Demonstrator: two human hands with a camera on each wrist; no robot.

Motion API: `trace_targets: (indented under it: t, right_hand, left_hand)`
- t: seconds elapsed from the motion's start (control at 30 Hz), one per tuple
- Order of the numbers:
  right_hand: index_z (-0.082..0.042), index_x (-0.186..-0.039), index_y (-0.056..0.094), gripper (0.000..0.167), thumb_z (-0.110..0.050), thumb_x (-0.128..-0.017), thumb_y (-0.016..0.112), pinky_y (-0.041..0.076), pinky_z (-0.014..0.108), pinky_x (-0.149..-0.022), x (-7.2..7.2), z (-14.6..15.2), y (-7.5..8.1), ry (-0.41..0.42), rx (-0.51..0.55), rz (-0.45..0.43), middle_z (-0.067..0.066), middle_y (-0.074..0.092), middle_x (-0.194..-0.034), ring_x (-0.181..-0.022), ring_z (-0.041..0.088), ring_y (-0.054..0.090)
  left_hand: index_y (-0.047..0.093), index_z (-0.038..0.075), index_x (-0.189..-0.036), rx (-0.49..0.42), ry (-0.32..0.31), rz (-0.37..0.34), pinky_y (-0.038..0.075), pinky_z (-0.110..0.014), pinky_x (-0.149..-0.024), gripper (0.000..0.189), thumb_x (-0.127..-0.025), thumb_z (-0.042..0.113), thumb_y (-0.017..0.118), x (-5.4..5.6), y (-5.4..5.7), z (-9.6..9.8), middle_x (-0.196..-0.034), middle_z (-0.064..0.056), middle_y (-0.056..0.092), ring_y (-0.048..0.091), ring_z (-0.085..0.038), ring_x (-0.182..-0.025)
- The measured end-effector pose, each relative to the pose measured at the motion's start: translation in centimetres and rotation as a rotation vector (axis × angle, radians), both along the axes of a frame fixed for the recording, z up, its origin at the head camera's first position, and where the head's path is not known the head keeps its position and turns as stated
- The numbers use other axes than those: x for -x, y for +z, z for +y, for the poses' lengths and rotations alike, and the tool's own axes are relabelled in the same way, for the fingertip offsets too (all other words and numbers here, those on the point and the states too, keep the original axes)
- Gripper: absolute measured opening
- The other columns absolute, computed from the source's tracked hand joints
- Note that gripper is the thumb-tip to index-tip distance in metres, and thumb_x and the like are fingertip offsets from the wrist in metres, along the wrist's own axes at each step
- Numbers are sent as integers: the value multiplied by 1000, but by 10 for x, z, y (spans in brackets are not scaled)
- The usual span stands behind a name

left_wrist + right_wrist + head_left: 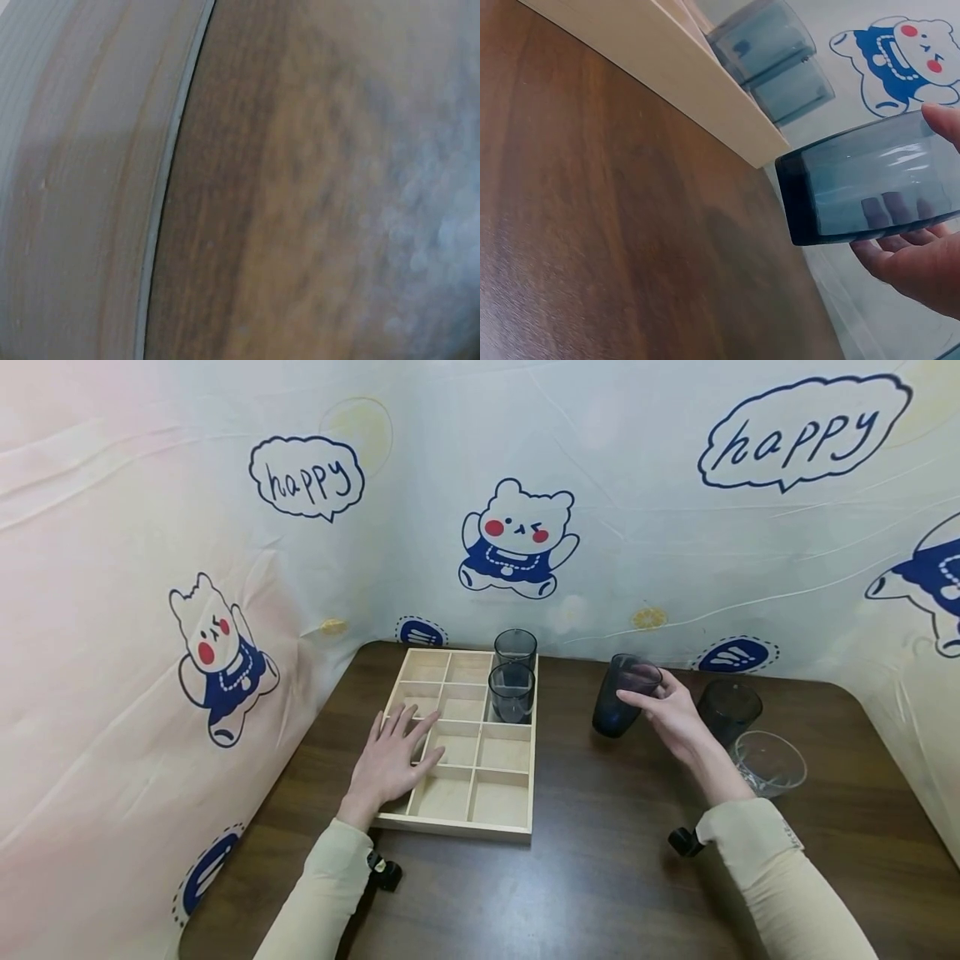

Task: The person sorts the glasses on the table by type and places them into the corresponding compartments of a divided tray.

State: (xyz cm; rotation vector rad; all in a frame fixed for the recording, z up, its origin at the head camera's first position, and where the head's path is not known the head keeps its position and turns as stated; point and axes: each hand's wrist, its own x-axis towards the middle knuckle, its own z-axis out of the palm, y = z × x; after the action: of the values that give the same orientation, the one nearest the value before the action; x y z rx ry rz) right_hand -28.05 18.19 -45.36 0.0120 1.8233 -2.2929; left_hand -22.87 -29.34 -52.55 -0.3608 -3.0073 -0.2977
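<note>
My right hand [678, 718] grips a dark blue-grey drinking glass [619, 697] near its rim, thumb on one side and fingers on the other. The glass leans, its base toward the lower left; in the right wrist view the tinted glass [855, 184] looks empty. Left of it lies a pale wooden compartment tray [533, 777]. Two similar grey glasses stand in its right column, one glass [515, 645] in the far compartment and another glass [512, 693] in the one before it. My left hand [390, 760] is spread over the tray's left side, holding nothing.
Beyond my right wrist stand a dark glass [729, 706] and a clear glass [776, 764], close together. The brown wooden table [600, 877] ends at a printed cloth [637, 568] behind and at the sides. In the left wrist view, the tray's edge [90, 195] shows blurred beside the tabletop.
</note>
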Motion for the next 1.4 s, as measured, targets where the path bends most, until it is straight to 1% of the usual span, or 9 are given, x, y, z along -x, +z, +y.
trace_targets:
  t: [0.17,0.23,0.37,0.47,0.6,0.77,1.0,1.2,1.4]
  right_hand:
    - [-19,-139,54,44,-4,-103,74,39,19,-68,-3,-5,-4,11,1,-3,-18,74,-112,-90,2,54]
    - [-20,-139,54,44,-4,-103,74,39,19,-69,-4,-7,-5,16,3,-7,-18,73,-112,-92,2,55]
    - [-21,-140,53,45,-5,-103,74,47,17,-81,-8,-11,-6,28,11,-21,-16,72,-115,-101,0,60]
    - [-21,-139,52,45,-4,-103,73,51,16,-88,-11,-16,-7,32,18,-24,-14,70,-117,-105,0,62]
    - [-20,-141,50,48,-2,-103,72,52,15,-88,-15,-26,-9,49,10,-7,-13,67,-120,-104,0,62]
    - [-18,-143,49,50,-1,-102,71,56,14,-93,-18,-38,-10,66,16,9,-11,68,-123,-111,0,65]
    - [-14,-149,46,55,-1,-102,70,57,15,-99,-24,-60,-9,99,-1,19,-9,65,-129,-116,1,66]
    - [-9,-158,40,65,0,-101,71,57,15,-101,-29,-76,-6,126,-33,40,-6,64,-134,-118,2,66]
    - [-4,-159,41,69,3,-97,72,54,16,-106,-31,-98,-4,136,-38,66,3,64,-141,-122,5,66]
  left_hand:
    - [41,36,-170,-1,0,3,10,-66,-140,73,-106,70,47,0,1,0,-177,-16,37,22,-42,-171]
    - [42,36,-170,4,-1,9,12,-67,-140,73,-106,70,47,0,1,0,-177,-16,38,23,-42,-171]
    - [42,36,-170,6,-6,16,13,-67,-139,72,-106,70,47,1,1,0,-177,-15,39,24,-42,-170]
    - [42,36,-170,1,-8,19,12,-67,-140,72,-106,69,47,2,2,1,-176,-15,39,24,-42,-170]
    - [42,36,-170,-4,-8,17,11,-66,-140,72,-106,70,47,2,2,1,-176,-16,39,24,-42,-170]
    - [42,35,-170,-8,-8,10,10,-66,-140,73,-106,70,47,1,3,1,-176,-16,39,23,-41,-171]
    - [42,35,-170,10,-2,6,13,-67,-140,73,-106,71,47,0,2,0,-177,-15,39,23,-41,-170]
    - [42,35,-170,3,-3,2,11,-66,-140,74,-106,71,47,0,2,0,-177,-15,38,23,-41,-171]
    - [41,36,-171,-6,-2,-7,9,-66,-141,74,-106,71,47,-1,2,0,-177,-16,38,23,-41,-171]
